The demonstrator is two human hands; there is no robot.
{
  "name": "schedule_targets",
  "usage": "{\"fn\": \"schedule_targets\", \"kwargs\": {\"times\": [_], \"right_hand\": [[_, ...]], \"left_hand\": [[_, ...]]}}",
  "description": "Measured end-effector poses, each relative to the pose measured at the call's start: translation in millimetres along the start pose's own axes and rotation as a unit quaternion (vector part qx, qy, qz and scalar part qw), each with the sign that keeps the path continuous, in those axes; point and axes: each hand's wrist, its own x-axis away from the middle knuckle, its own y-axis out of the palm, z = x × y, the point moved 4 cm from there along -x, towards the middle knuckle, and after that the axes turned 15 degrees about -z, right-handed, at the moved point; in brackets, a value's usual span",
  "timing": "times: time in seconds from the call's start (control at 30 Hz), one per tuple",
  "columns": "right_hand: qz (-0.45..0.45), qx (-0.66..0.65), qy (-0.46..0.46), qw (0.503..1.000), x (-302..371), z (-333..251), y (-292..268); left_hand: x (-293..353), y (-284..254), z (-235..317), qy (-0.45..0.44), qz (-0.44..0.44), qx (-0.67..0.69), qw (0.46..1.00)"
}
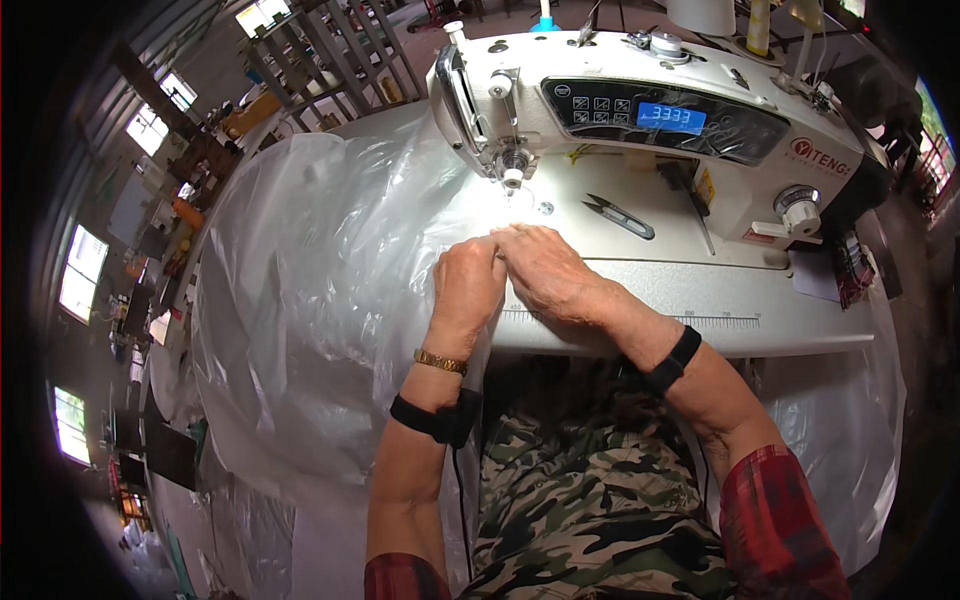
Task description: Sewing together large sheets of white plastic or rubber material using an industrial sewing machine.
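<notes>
My left hand [468, 285] is closed at the right edge of a large clear plastic sheet [310, 250], just in front of the needle area [512, 178] of a white sewing machine [600, 62]. Against it, fingertips meeting at the same spot, lies my right hand [548, 272]. Its fingers are bent and pressed together; whatever is between them is hidden under the hand. The sheet spreads in loose folds over the left side of the machine bed [600, 290]. Thread snips [625, 218] rest on the bed, right of the needle.
A lit display [670, 118] and a handwheel-like knob [800, 212] sit on the machine's right part. More clear plastic [830, 420] hangs at the right, below the table edge. Thread cones [757, 28] stand behind the machine. A grey rack [335, 60] is at the far left.
</notes>
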Motion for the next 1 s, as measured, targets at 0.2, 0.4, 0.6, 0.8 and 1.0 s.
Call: {"fn": "schedule_targets", "kwargs": {"times": [0.2,0.4,0.6,0.8,1.0], "right_hand": [[-0.006,0.005,0.006,1.000,-0.3,0.2,-2.6],[0.053,-0.056,-0.020,0.997,11.6,-17.7,-16.8],[0.153,-0.210,0.000,0.966,80.4,-83.8,23.0],[0.094,-0.495,0.174,0.846,72.8,-105.7,123.0],[-0.099,-0.425,0.327,0.838,54.2,-134.0,177.3]], "left_hand": [[77.7,-42.3,2.6,0.019,0.079,0.013,0.997],[114.1,-44.4,-83.7,-0.123,0.049,-0.056,0.990],[122.7,-30.9,-111.7,-0.061,0.062,-0.010,0.996],[120.6,-39.5,-109.9,-0.065,0.027,0.006,0.997],[121.7,-39.8,-109.2,-0.075,0.016,0.009,0.997]]}}
